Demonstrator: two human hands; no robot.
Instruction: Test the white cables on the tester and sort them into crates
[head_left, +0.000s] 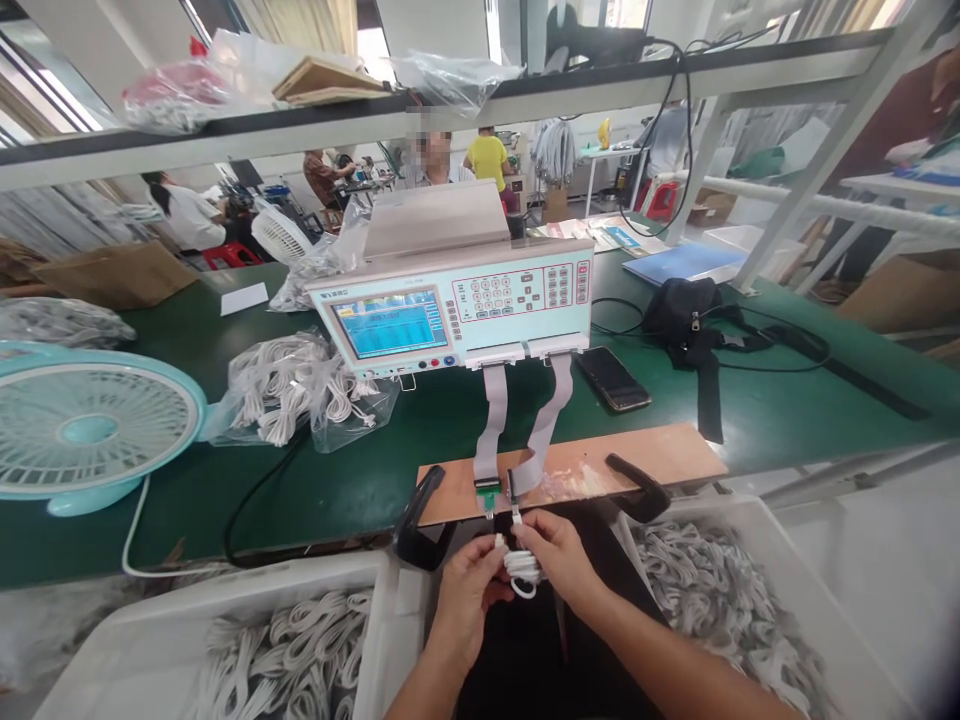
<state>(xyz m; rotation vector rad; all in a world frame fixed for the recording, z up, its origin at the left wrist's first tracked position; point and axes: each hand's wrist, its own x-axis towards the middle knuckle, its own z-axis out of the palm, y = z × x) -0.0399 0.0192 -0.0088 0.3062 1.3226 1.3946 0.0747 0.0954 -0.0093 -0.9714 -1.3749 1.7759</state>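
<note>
A coiled white cable (523, 568) hangs between my two hands at the table's front edge. My left hand (471, 585) pinches one plug of it, just below the small green circuit board (488, 493); a narrow space seems to separate plug and board. The fingers of my right hand (556, 553) close on the other plug, which is up against the end of the right grey ribbon cable (551, 415). Whether that plug is fully in cannot be made out. Both ribbons run up to a tester (450, 300) with a lit blue screen. A wooden board (600, 465) lies under the connectors.
Bins of coiled cables stand at lower left (300, 640) and lower right (720, 580). Black clamps (420, 525) flank the board. A turquoise fan (90, 430), bagged cables (292, 390), a phone (613, 378) and a black bag (682, 320) lie around the tester. People sit beyond.
</note>
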